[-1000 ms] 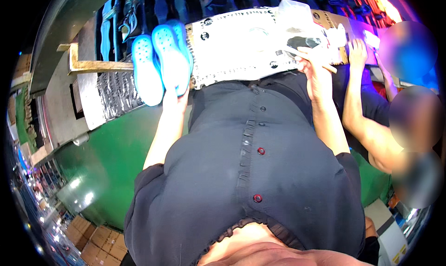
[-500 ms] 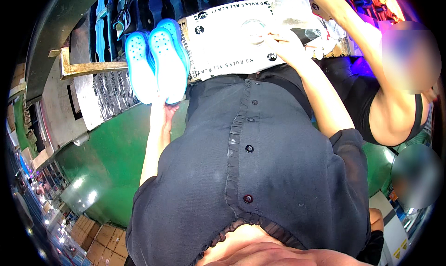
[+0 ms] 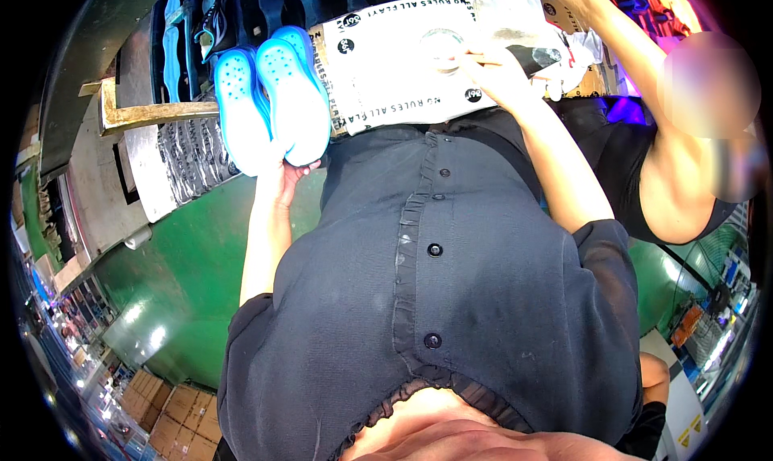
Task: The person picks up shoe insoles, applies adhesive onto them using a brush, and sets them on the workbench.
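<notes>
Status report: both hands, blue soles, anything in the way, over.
Left hand holding blue soles' near end. Right hand at round translucent item on white sheet. Nothing seen blocking; dark object beside right hand.

We see at least three blue soles [image 3: 296,111] lying close together, partly overlapping, dotted toe ends away from us, glare-whitened heels nearest. To their right, we see a round, pale dish [image 3: 441,45], its contents unclear, on a white sheet [image 3: 394,86].

Black capitals [image 3: 425,8] and round black logos [image 3: 345,45] along the edges of a white sheet [image 3: 386,70], yellow labels [image 3: 685,438] on a pale panel [image 3: 691,396], too small to read
</notes>
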### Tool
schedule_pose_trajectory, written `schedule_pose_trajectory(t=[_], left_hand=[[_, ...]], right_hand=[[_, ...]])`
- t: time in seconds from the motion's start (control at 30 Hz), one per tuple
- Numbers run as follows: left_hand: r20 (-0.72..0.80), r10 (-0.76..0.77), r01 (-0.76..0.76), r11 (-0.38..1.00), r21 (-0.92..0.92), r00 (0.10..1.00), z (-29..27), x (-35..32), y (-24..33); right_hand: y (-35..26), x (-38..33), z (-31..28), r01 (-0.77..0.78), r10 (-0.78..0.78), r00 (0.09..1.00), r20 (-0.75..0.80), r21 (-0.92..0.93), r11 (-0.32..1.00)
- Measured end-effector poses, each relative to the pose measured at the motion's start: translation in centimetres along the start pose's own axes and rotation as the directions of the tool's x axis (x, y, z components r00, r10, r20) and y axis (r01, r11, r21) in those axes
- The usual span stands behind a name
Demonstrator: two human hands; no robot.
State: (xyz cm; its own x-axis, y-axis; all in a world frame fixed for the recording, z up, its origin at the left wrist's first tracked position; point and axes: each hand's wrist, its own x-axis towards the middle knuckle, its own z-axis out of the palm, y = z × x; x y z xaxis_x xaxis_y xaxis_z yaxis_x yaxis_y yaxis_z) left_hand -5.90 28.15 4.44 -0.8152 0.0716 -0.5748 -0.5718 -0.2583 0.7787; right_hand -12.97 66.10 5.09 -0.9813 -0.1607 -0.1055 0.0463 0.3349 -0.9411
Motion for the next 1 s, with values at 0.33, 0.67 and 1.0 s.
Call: schedule_pose_trajectory(t=[0.33,0.67,1.0], left_hand=[[-0.054,0.273,-0.273,0.962,0.004,0.96,3.9,-1.7,-0.4],[-0.081,0.537,-0.476,0.8,0.366,0.84,7.7,-0.9,1.8],[-0.009,0.692,-0.634,0.667,0.392,0.722,10.5,-0.8,3.1]], right_hand=[[-0.6,-2.1,-0.5,-0.005,0.037,0.959,-0.281,0.114,0.993],[-1.6,-2.6,0.1,0.144,0.001,0.918,-0.397,0.335,0.931],[-9.5,-6.0,2.3,0.321,-0.331,0.939,-0.097,-0.106,0.941]])
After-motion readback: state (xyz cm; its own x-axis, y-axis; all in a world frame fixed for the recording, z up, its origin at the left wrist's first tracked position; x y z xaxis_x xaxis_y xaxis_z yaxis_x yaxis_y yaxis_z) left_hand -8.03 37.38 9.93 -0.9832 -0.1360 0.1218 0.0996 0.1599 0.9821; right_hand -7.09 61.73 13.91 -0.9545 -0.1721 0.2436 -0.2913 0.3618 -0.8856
